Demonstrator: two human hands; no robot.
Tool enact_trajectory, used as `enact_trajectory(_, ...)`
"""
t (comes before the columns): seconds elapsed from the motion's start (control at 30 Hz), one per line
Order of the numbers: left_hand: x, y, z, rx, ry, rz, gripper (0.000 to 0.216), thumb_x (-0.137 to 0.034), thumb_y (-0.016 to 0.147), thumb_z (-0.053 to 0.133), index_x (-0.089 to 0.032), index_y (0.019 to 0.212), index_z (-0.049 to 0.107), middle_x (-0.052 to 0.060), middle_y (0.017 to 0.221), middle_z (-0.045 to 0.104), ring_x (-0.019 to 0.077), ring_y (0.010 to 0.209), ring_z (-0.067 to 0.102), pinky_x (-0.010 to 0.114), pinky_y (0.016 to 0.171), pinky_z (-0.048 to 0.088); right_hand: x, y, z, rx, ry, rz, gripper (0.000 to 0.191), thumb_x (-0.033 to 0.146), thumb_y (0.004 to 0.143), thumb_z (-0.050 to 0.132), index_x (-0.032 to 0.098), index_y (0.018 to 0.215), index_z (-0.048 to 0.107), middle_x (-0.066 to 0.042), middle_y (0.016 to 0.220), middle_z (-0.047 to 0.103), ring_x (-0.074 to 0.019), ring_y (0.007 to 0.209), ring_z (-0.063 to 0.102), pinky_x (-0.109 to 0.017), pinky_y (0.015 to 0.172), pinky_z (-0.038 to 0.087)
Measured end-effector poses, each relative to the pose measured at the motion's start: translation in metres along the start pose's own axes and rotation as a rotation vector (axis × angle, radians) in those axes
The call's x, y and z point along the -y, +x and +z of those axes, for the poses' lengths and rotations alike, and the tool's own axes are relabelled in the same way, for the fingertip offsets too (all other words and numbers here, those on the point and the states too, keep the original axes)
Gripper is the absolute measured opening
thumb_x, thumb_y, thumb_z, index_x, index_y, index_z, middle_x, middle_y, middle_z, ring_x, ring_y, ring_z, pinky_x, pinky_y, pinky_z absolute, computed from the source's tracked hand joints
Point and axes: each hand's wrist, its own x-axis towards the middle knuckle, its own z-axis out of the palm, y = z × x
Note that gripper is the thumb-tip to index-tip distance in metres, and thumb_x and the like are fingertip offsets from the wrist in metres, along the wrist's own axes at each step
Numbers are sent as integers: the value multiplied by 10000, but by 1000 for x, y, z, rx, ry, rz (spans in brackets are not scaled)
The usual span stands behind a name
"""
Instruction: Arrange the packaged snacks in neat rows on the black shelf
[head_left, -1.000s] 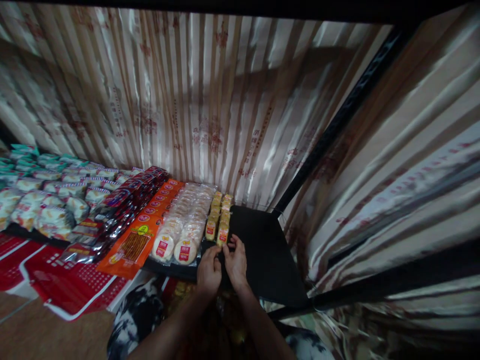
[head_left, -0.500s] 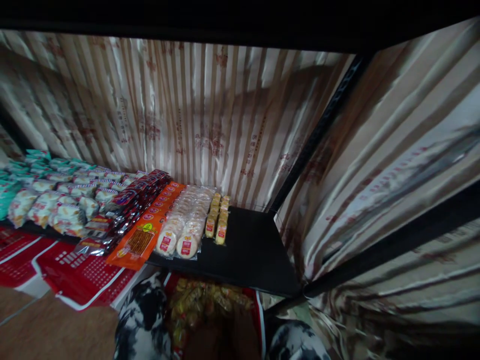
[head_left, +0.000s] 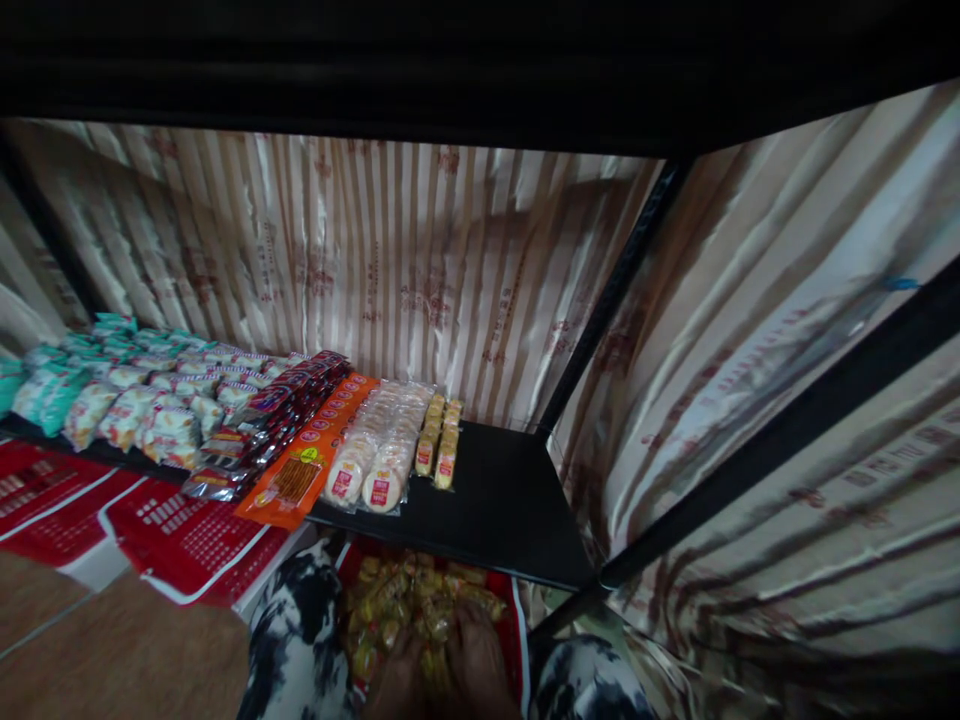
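Observation:
My left hand and my right hand are both down among gold-wrapped snack packets in a red basket between my knees. It is dark there, and the fingers blend into the wrappers, so I cannot see whether a packet is gripped. On the black shelf just beyond, similar small yellow packets stand in two short rows. Left of them lie two rows of round, pale crackers in clear wrap.
Orange snack bags, dark red packets, white packets and teal packets line the shelf leftward. Red baskets sit below. A black post and a slanted bar border the right; an upper shelf hangs overhead.
Both hands have reached forward into the basket, further over the gold packets. The view has shifted slightly, showing more of the upper shelf and the left end. The shelf goods look unchanged.

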Motion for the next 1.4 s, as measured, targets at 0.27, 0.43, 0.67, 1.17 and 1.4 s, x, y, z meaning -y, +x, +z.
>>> enact_trajectory(0.27,-4,-24,-16,-179,-14,46,661,-146,697,402,-60,1348,332,118,1454,266,188,1347,211,307,1109,178,20,-22,-29,-38,530,-27,119,275,667,476,198,658,566,-36,723,636,-188,746,597,-265,727,427)
enact_trajectory(0.43,0,-27,-10,-209,-126,95,539,-217,707,427,-77,1225,472,159,1317,469,225,1248,395,360,1074,264,13,-30,-33,48,901,94,201,408,610,551,208,604,537,14,601,557,-163,608,541,-243,531,405)
enact_trajectory(0.67,8,-34,-4,-239,-426,0,379,-488,701,497,-175,909,543,81,907,667,213,847,624,310,800,475,20,-24,-14,32,1078,340,411,595,525,646,210,649,567,24,502,545,-141,469,522,-216,416,314)
enact_trajectory(1.17,-69,13,-66,-351,-917,1,431,-548,640,566,-165,837,543,-13,604,573,110,500,532,193,421,364,59,22,-59,72,1294,184,454,493,577,724,196,897,603,-38,800,670,-174,720,608,-250,601,415)
enact_trajectory(1.4,-78,24,-78,-321,-895,-9,413,-479,635,589,-154,887,550,8,692,588,122,576,563,193,445,399,65,40,-69,73,1339,241,452,445,574,734,179,918,612,-34,795,678,-150,653,606,-224,554,399)
